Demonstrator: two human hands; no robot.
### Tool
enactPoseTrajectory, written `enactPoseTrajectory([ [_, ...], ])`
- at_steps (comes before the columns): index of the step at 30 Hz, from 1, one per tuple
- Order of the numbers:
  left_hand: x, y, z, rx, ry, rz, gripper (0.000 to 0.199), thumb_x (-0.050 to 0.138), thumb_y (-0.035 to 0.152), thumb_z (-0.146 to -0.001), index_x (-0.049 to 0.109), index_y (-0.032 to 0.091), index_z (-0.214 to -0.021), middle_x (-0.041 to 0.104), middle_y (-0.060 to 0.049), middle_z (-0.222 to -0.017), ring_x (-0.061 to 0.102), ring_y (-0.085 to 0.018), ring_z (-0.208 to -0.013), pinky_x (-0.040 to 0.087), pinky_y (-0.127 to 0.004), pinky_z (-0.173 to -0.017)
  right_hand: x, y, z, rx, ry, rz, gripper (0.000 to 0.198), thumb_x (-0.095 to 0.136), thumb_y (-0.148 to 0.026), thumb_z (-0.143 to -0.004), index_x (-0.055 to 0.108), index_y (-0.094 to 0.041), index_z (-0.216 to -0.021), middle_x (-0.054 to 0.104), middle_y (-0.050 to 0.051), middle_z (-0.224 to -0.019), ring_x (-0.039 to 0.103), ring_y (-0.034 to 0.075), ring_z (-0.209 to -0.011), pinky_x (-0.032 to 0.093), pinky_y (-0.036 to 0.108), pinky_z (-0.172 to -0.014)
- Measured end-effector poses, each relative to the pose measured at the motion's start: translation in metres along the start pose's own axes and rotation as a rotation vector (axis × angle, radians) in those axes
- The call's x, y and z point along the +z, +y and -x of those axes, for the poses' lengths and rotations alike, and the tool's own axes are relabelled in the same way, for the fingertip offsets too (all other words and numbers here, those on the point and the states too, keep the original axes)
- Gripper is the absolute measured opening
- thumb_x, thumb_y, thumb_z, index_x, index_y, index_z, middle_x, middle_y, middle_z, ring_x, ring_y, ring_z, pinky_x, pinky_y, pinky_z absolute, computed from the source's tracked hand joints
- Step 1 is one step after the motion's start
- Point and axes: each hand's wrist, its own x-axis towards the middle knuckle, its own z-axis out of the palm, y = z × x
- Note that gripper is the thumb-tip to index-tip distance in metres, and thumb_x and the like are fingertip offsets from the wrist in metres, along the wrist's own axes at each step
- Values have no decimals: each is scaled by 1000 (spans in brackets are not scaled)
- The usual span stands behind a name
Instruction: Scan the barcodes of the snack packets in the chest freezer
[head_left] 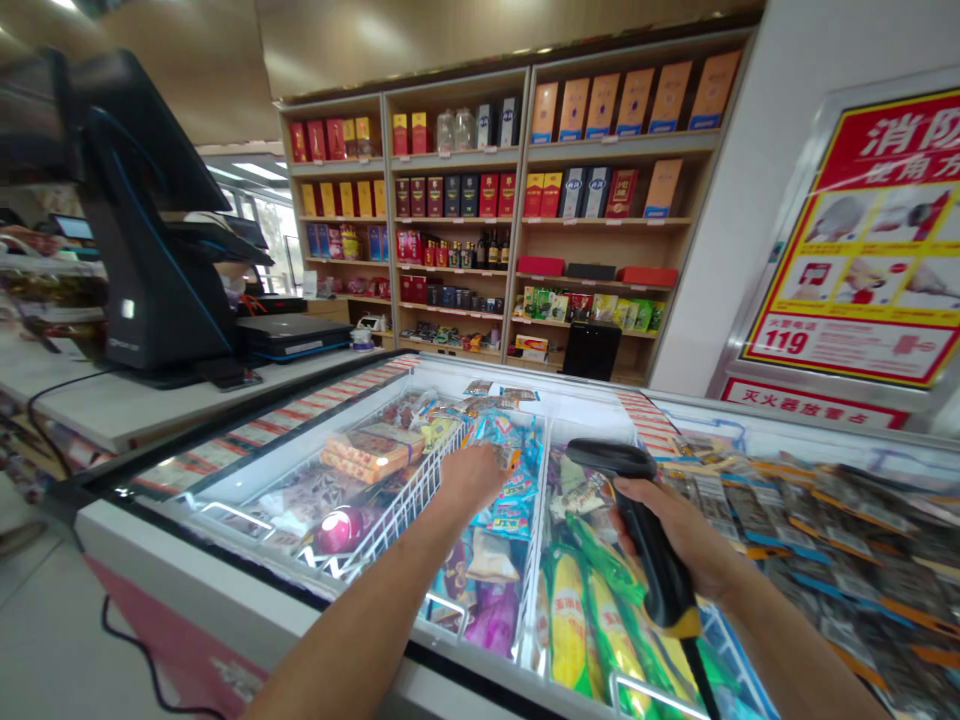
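My left hand (pixel 471 474) reaches into the middle basket of an open-topped chest freezer. Its fingers are curled and partly hidden, with a small orange-edged packet (pixel 511 458) showing at them. Blue ice-pop packets (pixel 512 515) lie just beyond and below this hand. My right hand (pixel 679 530) is wrapped round the handle of a black barcode scanner (pixel 651 545) with a yellow band at its base. The scanner is held above bagged corn cobs (pixel 570 610), its head toward the left and its cable hanging down.
White wire dividers (pixel 401 490) split the freezer (pixel 247 590). Boxed goods (pixel 352 455) lie in its left section, dark packets (pixel 795 510) at right. A checkout terminal (pixel 142 220) stands on the left counter. Behind are shelves (pixel 457 225) of boxes; a fire-safety poster (pixel 862 250) hangs right.
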Motion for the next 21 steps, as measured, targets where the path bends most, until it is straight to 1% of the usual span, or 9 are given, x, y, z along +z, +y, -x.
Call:
enactPoseTrajectory([
  [2,8,0,-2,4,27,9,46,38,54,-72,58,18,-94,64,-13,-82,59,-27,-81,42,-35,-66,0,0,0,7,4,-12,21,52,-35,-72,50,-15,-63,55,-2,-46,49,8,-35,39,17,-33],
  [3,12,-1,-5,-21,53,15,47,37,54,-73,57,17,-96,64,-13,-83,59,-27,-82,42,-35,-67,0,0,-1,15,12,-20,21,52,-34,-72,51,-15,-64,55,-2,-47,49,8,-35,39,17,-33],
  [8,22,-15,-29,-205,79,60,54,33,55,-75,56,11,-95,63,-18,-88,57,-30,-89,41,-36,-70,-3,0,-3,39,13,-49,20,52,-34,-72,52,-15,-68,56,-1,-49,50,9,-36,40,17,-33],
  [11,25,-19,-36,-276,136,122,63,36,59,-71,48,9,-107,62,-18,-89,57,-30,-88,41,-37,-70,-2,1,-4,49,14,-52,19,52,-34,-72,52,-16,-68,56,-1,-49,51,9,-36,40,18,-33],
  [13,29,-18,-38,-281,172,132,64,39,59,-70,43,11,-112,60,-18,-95,56,-30,-90,40,-38,-72,-1,1,-4,58,18,-48,19,51,-34,-72,52,-16,-67,55,-1,-48,50,9,-35,40,18,-33],
  [15,33,-17,-39,-238,187,115,54,45,50,-71,42,17,-113,58,-15,-101,53,-28,-96,39,-37,-75,0,2,-4,63,15,-40,19,51,-34,-72,52,-15,-67,54,-1,-47,49,9,-34,40,18,-32],
  [17,36,-18,-41,-198,187,122,45,47,37,-73,41,21,-115,58,-12,-101,52,-26,-98,38,-36,-78,1,2,-5,73,17,-38,20,51,-34,-72,52,-15,-68,55,-1,-47,49,8,-34,40,17,-32],
  [19,37,-20,-44,-217,160,191,44,45,29,-74,39,22,-117,59,-10,-100,53,-24,-96,38,-34,-78,1,3,-5,77,23,-40,20,51,-35,-73,52,-15,-68,55,-1,-48,49,8,-35,39,17,-32],
  [21,37,-20,-47,-277,183,255,44,41,27,-76,38,20,-119,58,-12,-104,52,-25,-98,39,-34,-78,0,3,-6,78,24,-40,20,51,-35,-73,51,-16,-68,55,-1,-48,49,8,-35,39,17,-32],
])
